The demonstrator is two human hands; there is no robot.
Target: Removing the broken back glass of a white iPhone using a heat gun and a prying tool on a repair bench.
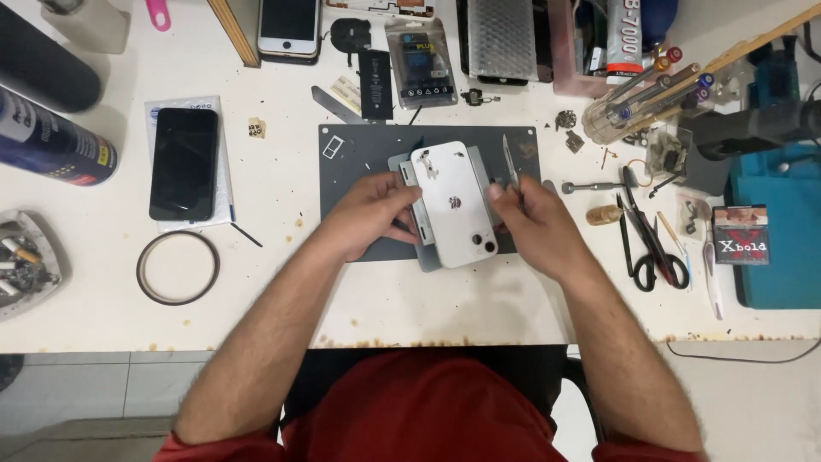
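The left hand (369,214) steadies a white glossy phone (453,204) lying back up on the grey mat (342,162); the right hand (534,224) grips thin metal tweezers (510,162) beside its edge, mid-disassembly; prying next likely needs a gentle touch.

On my worktop: three phones, white (453,204), black (183,162), propped (289,26); one scissors (650,248); one tape ring (178,267); one ashtray (26,261).
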